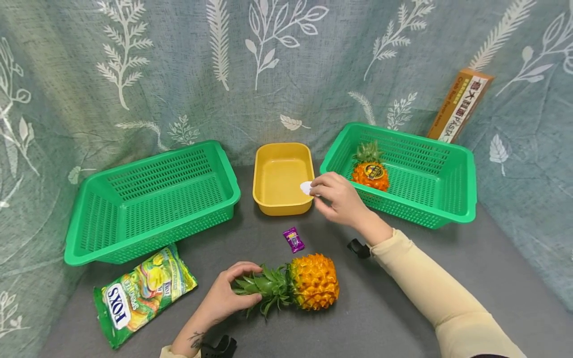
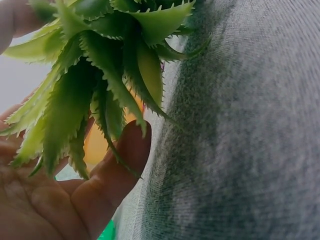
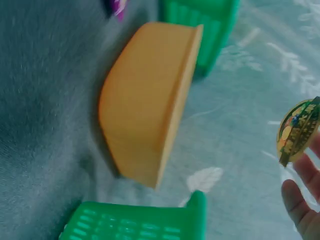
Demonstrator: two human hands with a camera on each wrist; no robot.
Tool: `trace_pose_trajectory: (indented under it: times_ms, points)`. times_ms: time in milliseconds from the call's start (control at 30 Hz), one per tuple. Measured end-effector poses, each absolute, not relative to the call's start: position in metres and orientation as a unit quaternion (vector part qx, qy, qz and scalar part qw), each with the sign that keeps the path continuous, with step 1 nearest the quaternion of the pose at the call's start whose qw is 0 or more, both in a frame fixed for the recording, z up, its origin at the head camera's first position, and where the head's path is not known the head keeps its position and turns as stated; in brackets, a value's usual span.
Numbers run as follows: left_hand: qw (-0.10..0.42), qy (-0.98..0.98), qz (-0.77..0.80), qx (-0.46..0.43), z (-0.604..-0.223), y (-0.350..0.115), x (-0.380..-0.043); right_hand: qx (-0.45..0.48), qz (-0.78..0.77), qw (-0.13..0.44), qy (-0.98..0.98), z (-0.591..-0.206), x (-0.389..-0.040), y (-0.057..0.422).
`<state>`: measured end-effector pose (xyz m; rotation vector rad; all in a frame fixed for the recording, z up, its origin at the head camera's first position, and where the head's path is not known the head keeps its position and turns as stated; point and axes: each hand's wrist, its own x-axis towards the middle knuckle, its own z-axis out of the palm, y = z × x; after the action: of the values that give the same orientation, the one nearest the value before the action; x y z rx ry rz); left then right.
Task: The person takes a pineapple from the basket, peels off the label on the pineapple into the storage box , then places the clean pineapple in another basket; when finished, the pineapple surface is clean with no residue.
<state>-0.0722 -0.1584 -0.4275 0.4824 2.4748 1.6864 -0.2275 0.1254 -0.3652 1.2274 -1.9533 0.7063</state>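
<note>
An orange-yellow pineapple (image 1: 315, 282) lies on its side on the grey table, its leafy crown pointing left. My left hand (image 1: 227, 294) holds that crown, thumb on the near side and fingers on the far side; spiky leaves (image 2: 100, 85) fill much of the left wrist view. Raised at the right rim of the yellow bin (image 1: 283, 210), my right hand (image 1: 339, 201) pinches a small round sticker (image 1: 306, 187). Its white side shows in the head view, its gold and dark printed face in the right wrist view. A purple wrapped candy (image 1: 293, 239) lies between bin and pineapple.
A green basket (image 1: 154, 236) stands at the left, with a green Fox's candy bag (image 1: 145, 293) before it. In the right green basket (image 1: 465, 184) sits a smaller pineapple (image 1: 370, 174) with a round label. Behind that, a long pasta box (image 1: 461, 105) leans against the curtain.
</note>
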Motion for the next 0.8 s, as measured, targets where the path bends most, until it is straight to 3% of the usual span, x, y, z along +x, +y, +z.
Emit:
trace_pose_trajectory:
  times_ms: [267, 533, 667, 800]
  points:
    - [0.065, 0.825, 0.543, 0.141, -0.428, -0.16, -0.073, 0.447, 0.178, 0.305, -0.822, -0.375, -0.26, 0.108]
    - [0.068, 0.83, 0.537, 0.137, -0.427, -0.16, -0.073, 0.439, 0.119, 0.236, -0.859, -0.378, -0.266, 0.099]
    - [0.071, 0.825, 0.543, 0.139, -0.427, -0.159, -0.073, 0.38, 0.149, 0.186, -0.894, -0.375, -0.258, 0.102]
    - [0.074, 0.824, 0.545, 0.137, -0.427, -0.16, -0.072, 0.29, 0.275, 0.158, -0.903, -0.366, -0.244, 0.113]
